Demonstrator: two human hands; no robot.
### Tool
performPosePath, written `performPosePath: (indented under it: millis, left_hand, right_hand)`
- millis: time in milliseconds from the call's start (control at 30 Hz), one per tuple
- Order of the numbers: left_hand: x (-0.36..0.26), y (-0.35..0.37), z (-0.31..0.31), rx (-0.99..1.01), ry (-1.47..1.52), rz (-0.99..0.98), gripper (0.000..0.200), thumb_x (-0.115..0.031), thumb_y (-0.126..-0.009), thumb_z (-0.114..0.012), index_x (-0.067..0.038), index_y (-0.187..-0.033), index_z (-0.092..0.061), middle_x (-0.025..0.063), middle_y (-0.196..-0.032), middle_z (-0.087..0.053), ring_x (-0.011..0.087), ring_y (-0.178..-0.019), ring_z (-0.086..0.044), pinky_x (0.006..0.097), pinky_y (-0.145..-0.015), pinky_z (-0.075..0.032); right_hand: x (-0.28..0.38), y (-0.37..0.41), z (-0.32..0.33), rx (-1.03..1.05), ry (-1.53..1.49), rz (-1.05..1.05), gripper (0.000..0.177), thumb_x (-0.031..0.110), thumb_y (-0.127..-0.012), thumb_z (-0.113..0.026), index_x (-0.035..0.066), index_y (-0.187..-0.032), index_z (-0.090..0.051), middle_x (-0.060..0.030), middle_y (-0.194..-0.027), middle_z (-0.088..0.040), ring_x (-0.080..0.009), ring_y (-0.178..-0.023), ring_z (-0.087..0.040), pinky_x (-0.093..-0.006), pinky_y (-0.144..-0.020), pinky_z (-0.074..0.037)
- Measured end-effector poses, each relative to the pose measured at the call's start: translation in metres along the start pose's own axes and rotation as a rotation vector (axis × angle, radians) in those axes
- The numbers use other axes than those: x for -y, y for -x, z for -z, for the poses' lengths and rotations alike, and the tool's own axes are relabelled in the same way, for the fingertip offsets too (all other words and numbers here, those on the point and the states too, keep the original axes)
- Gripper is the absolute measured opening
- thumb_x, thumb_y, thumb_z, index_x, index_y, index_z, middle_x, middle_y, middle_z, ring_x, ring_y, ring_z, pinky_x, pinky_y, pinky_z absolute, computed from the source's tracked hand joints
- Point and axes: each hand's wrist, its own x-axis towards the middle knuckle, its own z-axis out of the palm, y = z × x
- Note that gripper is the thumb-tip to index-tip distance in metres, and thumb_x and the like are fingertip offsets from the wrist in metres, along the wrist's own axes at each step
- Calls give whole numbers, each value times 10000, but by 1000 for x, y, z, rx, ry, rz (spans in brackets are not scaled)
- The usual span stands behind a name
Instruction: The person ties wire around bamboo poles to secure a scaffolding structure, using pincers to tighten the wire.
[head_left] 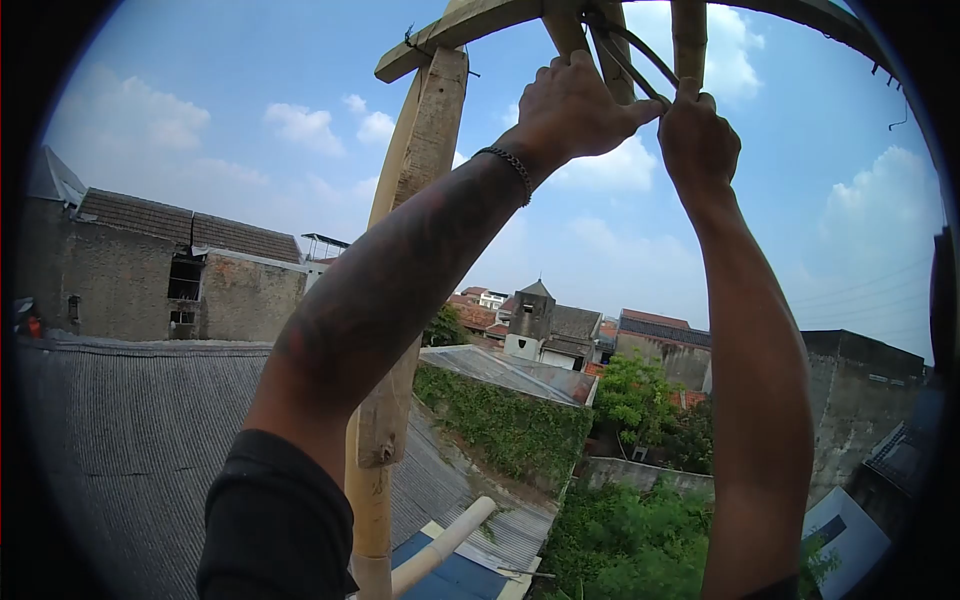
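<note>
Both my arms reach up overhead to a wooden frame. My left hand [580, 108] is closed against a bamboo pole [565, 30], its fingers curled and its thumb stretched toward the other hand. My right hand [698, 138] is closed on the lower end of a dark strap [645, 48], thumb side up. That strap loops down from where the poles meet the beam. Another bamboo pole [689, 40] rises just behind the right hand. The wooden beam [480, 22] crosses above. Part of the left fingers' grip is hidden behind the hand.
A wooden post [432, 130] fixed along bamboo stands left of my arms. Low down, a bamboo pole [445, 545] slants outward. Far below lie a corrugated roof [160, 430], an ivy-covered wall [510, 420] and green plants [640, 540]. A bent wire [898, 112] hangs at right.
</note>
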Motion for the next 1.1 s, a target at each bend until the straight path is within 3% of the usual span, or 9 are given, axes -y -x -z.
performPosePath:
  millis: [67,167,200,267,333,900,967,1033,1100]
  left_hand:
    - [9,67,51,60,-411,-115,833,-532,-664,-732,19,-1236,-483,258,-1155,-506,384,-1137,-469,513,-937,-375]
    - [55,130,61,127,-659,51,933,-479,-612,-778,-23,-1332,-400,297,-1279,-367,482,-1166,-397,687,-893,-306]
    - [67,143,57,69,-681,0,828,-296,-647,-767,-19,-1330,-390,293,-1317,-338,475,-1153,-411,608,-841,-428]
    - [77,142,53,64,-631,-19,734,-151,-667,-707,-15,-1318,-399,288,-1333,-329,455,-1127,-434,517,-777,-495]
    - [75,143,52,22,-669,-29,640,47,-666,-589,-3,-1284,-428,284,-1356,-315,419,-1074,-474,378,-661,-555]
    - [80,137,56,21,-618,-35,599,54,-664,-593,13,-1247,-460,287,-1360,-317,407,-1058,-483,412,-685,-555]
    - [77,137,57,12,-603,-32,595,54,-659,-594,10,-1239,-467,280,-1361,-321,404,-1058,-483,407,-678,-552]
    - [79,139,54,-15,-609,-43,585,52,-656,-596,4,-1227,-478,272,-1363,-325,399,-1056,-485,397,-663,-548]
    - [79,137,53,-12,-635,-37,580,55,-654,-594,-3,-1220,-480,263,-1362,-332,392,-1054,-486,384,-639,-542]
  right_hand:
    - [-21,-10,-9,-62,29,71,292,300,-932,-541,24,-1014,-489,-170,-861,-650,-329,-700,-688,-403,-588,-570]
    - [-39,-24,-33,-134,38,142,282,330,-950,-507,63,-1032,-469,-120,-820,-649,-313,-665,-683,-400,-571,-570]
    - [-41,-28,-34,-118,36,147,264,280,-931,-537,60,-1061,-474,-126,-841,-651,-319,-680,-682,-404,-585,-572]
    - [-47,-35,-33,-81,41,160,284,181,-891,-598,53,-1117,-484,-138,-881,-654,-333,-710,-682,-412,-613,-578]
    - [-62,-42,-49,-163,27,247,279,276,-928,-542,68,-1099,-469,-112,-809,-636,-312,-643,-673,-396,-561,-571]
    - [-64,-57,-45,-52,-152,238,291,142,-875,-625,80,-1111,-467,-159,-962,-660,-387,-826,-659,-474,-684,-557]
    - [-54,-43,-36,-20,-200,199,256,222,-904,-608,68,-1070,-489,-166,-884,-667,-371,-793,-668,-473,-627,-532]
    - [-27,-28,-15,304,-476,-65,337,358,-957,-525,24,-934,-557,-168,-735,-640,-326,-678,-640,-431,-628,-466]
    - [-3,-10,-2,375,-647,-190,423,421,-952,-507,9,-932,-603,-90,-646,-574,-241,-596,-530,-400,-623,-425]
